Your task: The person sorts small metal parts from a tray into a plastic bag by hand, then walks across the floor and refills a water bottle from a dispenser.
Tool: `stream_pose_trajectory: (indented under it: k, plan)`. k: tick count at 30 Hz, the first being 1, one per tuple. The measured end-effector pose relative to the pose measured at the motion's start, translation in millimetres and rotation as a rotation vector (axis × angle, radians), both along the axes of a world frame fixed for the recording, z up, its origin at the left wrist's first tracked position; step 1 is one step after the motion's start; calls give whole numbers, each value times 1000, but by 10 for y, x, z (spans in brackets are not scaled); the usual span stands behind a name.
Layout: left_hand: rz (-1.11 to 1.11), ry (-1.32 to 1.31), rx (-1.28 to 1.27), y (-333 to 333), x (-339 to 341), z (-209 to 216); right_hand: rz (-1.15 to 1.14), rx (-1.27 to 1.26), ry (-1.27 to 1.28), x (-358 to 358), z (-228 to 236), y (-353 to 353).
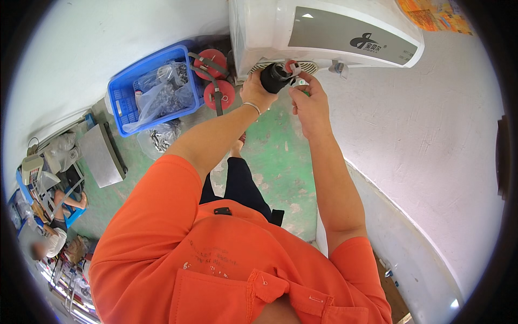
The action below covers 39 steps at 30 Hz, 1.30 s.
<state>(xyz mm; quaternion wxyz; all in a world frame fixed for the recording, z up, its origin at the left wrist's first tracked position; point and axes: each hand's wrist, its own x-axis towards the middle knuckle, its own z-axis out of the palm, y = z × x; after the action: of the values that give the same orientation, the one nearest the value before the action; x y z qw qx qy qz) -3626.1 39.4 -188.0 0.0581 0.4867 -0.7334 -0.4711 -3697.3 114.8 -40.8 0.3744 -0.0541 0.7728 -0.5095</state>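
Note:
Fingers wrapped round it, my left hand (pixel 258 90) holds a black bottle (pixel 274 79) below the white water dispenser (pixel 264 32). The bottle's mouth is up at the dispenser's red tap (pixel 292 66), above the slotted drip tray (pixel 309 67). My right hand (pixel 312 102) has its index finger stretched to the tap and touching it. Its other fingers are curled, and a small dark and green thing shows by the thumb; I cannot make out what it is. Another tap (pixel 339 68), pale and clear, sits to the right. Whether water runs is hidden.
At the left stands a blue plastic basket (pixel 123 102) with clear bags of small metal parts. Red round weights (pixel 219 95) with grey straps lie beside it. A metal-topped stand (pixel 100 156) is farther left; another person (pixel 56 240) sits beyond. A white wall (pixel 421 124) bounds the right.

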Motion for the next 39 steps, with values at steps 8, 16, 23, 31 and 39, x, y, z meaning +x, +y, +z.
stream_pose_trajectory:
  k: [8, 16, 23, 31, 39]
  plan:
    - [3, 31, 3, -6, 8, -1, 41, -9, 7, -4, -3, -5]
    - [-4, -1, -36, -15, 12, 54, 46, -29, 17, -10, -17, 3]
    - [-9, -6, -80, -17, 23, 111, 29, -44, -27, 6, 34, -8]
    - [-12, -14, -50, -25, 21, 151, 21, -27, -50, -9, 9, -3]
    - [-22, 48, -66, 6, 75, 153, -161, -196, -75, 91, 69, 162]
